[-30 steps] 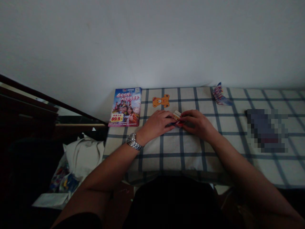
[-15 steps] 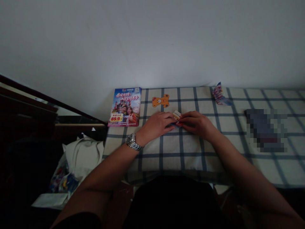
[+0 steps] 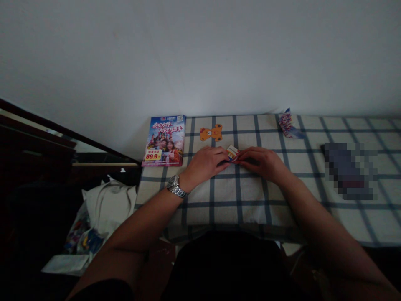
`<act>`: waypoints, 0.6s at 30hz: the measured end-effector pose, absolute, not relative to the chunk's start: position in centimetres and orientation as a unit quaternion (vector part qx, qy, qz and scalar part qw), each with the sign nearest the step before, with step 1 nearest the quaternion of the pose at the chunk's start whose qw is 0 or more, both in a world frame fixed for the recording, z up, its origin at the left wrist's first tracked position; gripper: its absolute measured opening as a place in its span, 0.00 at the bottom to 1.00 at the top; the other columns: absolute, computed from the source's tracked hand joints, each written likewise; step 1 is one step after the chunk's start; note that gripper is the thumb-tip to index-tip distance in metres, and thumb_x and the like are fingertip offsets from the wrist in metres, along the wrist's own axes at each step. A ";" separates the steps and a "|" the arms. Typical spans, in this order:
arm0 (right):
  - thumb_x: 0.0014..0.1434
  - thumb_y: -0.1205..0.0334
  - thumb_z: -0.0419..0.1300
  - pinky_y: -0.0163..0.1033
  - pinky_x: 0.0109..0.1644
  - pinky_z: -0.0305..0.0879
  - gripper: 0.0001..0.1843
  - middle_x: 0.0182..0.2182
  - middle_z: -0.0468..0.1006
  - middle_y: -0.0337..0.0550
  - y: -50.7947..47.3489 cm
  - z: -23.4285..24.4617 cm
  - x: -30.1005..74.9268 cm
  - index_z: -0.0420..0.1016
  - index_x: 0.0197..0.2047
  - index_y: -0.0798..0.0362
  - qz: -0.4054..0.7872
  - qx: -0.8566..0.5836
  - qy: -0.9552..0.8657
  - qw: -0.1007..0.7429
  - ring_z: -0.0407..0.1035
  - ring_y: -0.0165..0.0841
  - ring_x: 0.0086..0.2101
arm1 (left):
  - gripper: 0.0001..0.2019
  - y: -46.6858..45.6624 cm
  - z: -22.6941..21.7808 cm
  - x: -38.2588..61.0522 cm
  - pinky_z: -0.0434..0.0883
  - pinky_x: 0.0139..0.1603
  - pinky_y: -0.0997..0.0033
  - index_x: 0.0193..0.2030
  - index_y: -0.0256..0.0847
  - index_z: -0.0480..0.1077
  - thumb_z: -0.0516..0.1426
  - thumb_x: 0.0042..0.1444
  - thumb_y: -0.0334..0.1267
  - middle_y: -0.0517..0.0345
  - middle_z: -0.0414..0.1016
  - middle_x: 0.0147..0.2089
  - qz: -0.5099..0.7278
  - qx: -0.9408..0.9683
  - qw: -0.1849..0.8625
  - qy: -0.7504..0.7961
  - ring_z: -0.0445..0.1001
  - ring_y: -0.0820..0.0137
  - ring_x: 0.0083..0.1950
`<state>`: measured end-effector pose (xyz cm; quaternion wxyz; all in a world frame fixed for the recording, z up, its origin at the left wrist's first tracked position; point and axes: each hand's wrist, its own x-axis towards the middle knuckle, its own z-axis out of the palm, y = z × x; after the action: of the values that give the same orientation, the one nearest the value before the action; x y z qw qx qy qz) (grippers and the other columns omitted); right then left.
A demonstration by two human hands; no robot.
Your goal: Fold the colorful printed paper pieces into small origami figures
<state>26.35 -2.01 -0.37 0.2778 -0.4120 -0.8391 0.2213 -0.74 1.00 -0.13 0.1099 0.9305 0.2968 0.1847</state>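
Observation:
Between my two hands is a small piece of printed paper (image 3: 232, 153), with a pale top, some yellow and blue-red below. My left hand (image 3: 209, 163), with a metal watch (image 3: 176, 186) on its wrist, pinches the paper's left side. My right hand (image 3: 261, 162) pinches the right side with thumb and fingers closed. Both hands rest low over the checked tablecloth (image 3: 225, 200). Fingers cover parts of the paper, so its full shape and folds are hidden. Just beyond my left hand lies an orange bear figure (image 3: 211, 133), flat on the cloth.
A stack of printed flyers (image 3: 164, 141) lies at the table's back left. Near the wall stands a crumpled colourful paper piece (image 3: 288, 125). A dark, pixelated flat object (image 3: 347, 171) is at right. White bags (image 3: 109, 205) sit below the table's left edge.
My right hand has shifted slightly to the right, and a little more of the paper shows between the fingers. Everything else has stayed in place.

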 end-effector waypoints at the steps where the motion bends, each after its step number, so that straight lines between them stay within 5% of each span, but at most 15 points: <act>1: 0.69 0.60 0.64 0.50 0.55 0.78 0.08 0.49 0.85 0.44 -2.0 -0.4 26.4 0.83 0.49 0.45 0.226 -0.409 -0.838 0.281 0.81 0.42 0.49 | 0.08 1.1 -0.3 -0.8 0.73 0.52 0.61 0.50 0.44 0.78 0.59 0.72 0.42 0.56 0.80 0.54 0.190 0.929 0.123 0.293 0.79 0.65 0.51; 8: 0.69 0.62 0.63 0.51 0.54 0.77 0.07 0.45 0.84 0.48 -1.9 -0.8 26.0 0.83 0.47 0.48 0.199 -0.426 -0.828 0.305 0.79 0.43 0.46 | 0.10 1.4 -0.7 -0.8 0.72 0.53 0.59 0.46 0.44 0.80 0.58 0.73 0.43 0.55 0.79 0.47 0.206 0.921 0.123 0.306 0.77 0.65 0.49; 18: 0.72 0.59 0.60 0.46 0.46 0.73 0.07 0.39 0.81 0.45 -1.8 -0.9 25.4 0.79 0.45 0.48 0.163 -0.475 -0.811 0.300 0.77 0.41 0.40 | 0.11 1.1 -0.7 -0.1 0.72 0.50 0.59 0.53 0.44 0.78 0.57 0.74 0.45 0.56 0.83 0.46 0.225 0.886 0.133 0.383 0.79 0.64 0.47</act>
<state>25.39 -1.80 -0.94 0.3000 -0.4750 -0.8110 0.1631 -0.12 1.15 -0.73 0.1328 0.8861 0.3831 0.2247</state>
